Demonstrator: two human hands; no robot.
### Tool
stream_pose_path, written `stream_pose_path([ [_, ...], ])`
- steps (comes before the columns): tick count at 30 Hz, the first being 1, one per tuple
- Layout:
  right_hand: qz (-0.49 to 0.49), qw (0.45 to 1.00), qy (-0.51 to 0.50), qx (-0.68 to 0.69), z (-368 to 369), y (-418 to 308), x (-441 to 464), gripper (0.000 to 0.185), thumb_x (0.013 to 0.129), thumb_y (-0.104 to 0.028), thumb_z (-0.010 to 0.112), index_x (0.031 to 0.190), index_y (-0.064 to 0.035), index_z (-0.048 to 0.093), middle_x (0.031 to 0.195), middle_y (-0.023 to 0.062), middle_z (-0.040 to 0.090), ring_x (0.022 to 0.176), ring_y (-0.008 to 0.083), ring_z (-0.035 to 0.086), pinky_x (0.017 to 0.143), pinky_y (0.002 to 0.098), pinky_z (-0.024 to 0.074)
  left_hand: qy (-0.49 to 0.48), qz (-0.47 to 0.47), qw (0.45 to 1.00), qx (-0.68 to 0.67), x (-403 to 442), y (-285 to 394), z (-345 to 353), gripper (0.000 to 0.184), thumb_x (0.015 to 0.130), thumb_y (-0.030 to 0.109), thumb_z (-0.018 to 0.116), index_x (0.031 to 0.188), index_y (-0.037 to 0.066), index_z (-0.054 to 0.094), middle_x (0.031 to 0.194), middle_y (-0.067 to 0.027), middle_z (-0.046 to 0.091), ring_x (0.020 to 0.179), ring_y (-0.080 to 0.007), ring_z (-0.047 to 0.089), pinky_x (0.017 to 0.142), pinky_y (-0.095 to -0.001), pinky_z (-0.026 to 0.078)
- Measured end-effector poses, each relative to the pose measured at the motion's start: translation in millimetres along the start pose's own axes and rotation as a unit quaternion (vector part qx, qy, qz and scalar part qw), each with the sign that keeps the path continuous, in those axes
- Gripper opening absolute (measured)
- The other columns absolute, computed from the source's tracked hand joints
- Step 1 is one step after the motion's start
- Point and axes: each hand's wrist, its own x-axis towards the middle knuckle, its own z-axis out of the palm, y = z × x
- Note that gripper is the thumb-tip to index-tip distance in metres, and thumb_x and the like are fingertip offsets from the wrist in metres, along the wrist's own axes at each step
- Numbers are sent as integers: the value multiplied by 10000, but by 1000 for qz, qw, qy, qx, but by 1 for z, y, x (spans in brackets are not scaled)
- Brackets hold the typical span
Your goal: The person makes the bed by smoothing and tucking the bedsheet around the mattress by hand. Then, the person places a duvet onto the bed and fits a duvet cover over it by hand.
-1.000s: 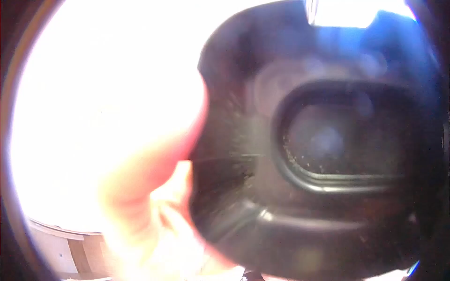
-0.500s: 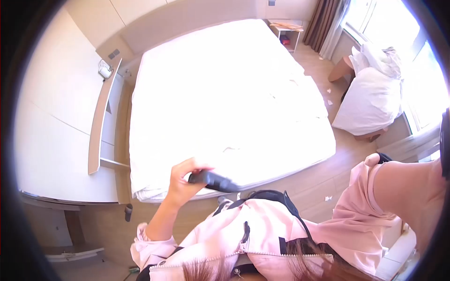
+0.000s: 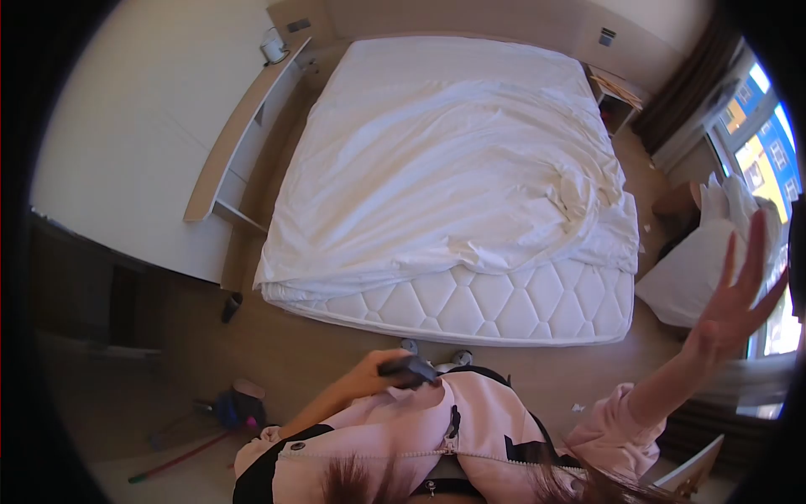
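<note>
At my chest, my left hand [image 3: 367, 375] is closed around a dark, elongated handheld device whose exact kind I cannot make out [image 3: 409, 371]. My right hand [image 3: 729, 307] is raised at the right with its fingers spread, holding nothing. Before me a rumpled white sheet [image 3: 445, 185] covers most of the bed. At the foot end the quilted mattress [image 3: 504, 302] lies bare. Neither hand touches the bed.
White bedding [image 3: 693, 277] is heaped on a chair by the window. A nightstand [image 3: 617, 105] stands at the bed's far right corner. Along the left runs a narrow shelf [image 3: 243, 126]. A red-handled cleaning tool [image 3: 180, 458] and a small dark object [image 3: 232, 307] are on the floor.
My right hand has come away from beside the camera and shows with fingers spread. My left hand has drawn the device closer to my chest. The view has shifted and the glare has faded.
</note>
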Motion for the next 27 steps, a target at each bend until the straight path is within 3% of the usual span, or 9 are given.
stream_pose_path([
  [1, 67, 998, -3, 20, 7, 11, -17, 907, 648, -508, 591, 1301, -125, 92, 1234, 266, 287, 1182, 351, 255, 912, 493, 227, 98, -29, 994, -40, -7, 7, -11, 367, 752, 15, 526, 1110, 55, 456, 930, -47, 547, 820, -73, 461, 756, -234, 394],
  [3, 171, 983, -33, 58, 23, 27, -55, 830, 688, -402, 587, 1297, -94, 113, 1238, 237, 301, 1186, 327, 254, 939, 465, 190, 87, -112, 989, 47, -41, 41, -39, 466, 721, -39, 511, 1164, 72, 414, 997, -107, 542, 875, -167, 533, 826, -292, 390],
  [5, 269, 959, -48, 76, 36, 37, -90, 753, 719, -302, 572, 1295, -94, 134, 1228, 194, 344, 1179, 298, 280, 947, 444, 183, 14, -39, 947, 318, -79, 28, -65, 507, 747, 23, 503, 1214, 165, 365, 1054, -107, 528, 935, -204, 517, 816, -278, 389],
  [7, 349, 930, -56, 97, 41, 44, -123, 671, 753, -209, 535, 1293, -95, 153, 1224, 162, 362, 1174, 274, 294, 947, 436, 184, -177, -280, 879, 343, -106, 26, -68, 541, 740, 113, 529, 1239, 141, 319, 1174, -140, 433, 1045, -265, 454, 851, -301, 369],
  [10, 405, 904, -58, 122, 51, 51, -158, 631, 771, -168, 511, 1292, -98, 161, 1220, 149, 371, 1161, 264, 315, 944, 435, 192, -168, -127, 955, 210, -118, 0, -42, 597, 743, 220, 536, 1260, 105, 261, 1246, -136, 347, 1085, -244, 414, 843, -314, 374],
  [20, 459, 849, -92, 244, 91, 52, -194, 569, 786, -28, 474, 1277, -56, 188, 1119, 161, 449, 1007, 210, 466, 842, 270, 342, -262, -255, 913, 179, -105, -5, -49, 623, 771, 358, 480, 1268, 80, 226, 1185, -155, 390, 927, -208, 474, 721, -267, 425],
  [23, 479, 832, -103, 259, 98, 55, -208, 549, 791, -40, 480, 1270, -58, 212, 1093, 150, 472, 978, 201, 488, 834, 269, 349, -228, -283, 919, 155, -85, -23, -30, 605, 764, 346, 492, 1251, 75, 257, 1174, -161, 403, 945, -214, 477, 752, -293, 412],
  [25, 494, 814, -123, 279, 108, 58, -217, 544, 792, -48, 482, 1269, -65, 220, 1097, 149, 470, 974, 196, 490, 832, 268, 352, -124, -166, 957, 202, -60, -27, -13, 591, 762, 343, 500, 1237, 73, 275, 1148, -162, 420, 958, -217, 478, 790, -315, 391],
  [27, 493, 814, -127, 280, 111, 57, -227, 534, 794, -51, 479, 1265, -66, 230, 1088, 145, 478, 963, 191, 496, 828, 271, 360, -98, -173, 956, 215, -55, -38, -5, 580, 770, 332, 497, 1235, 69, 272, 1164, -160, 408, 977, -223, 471, 811, -327, 375],
])
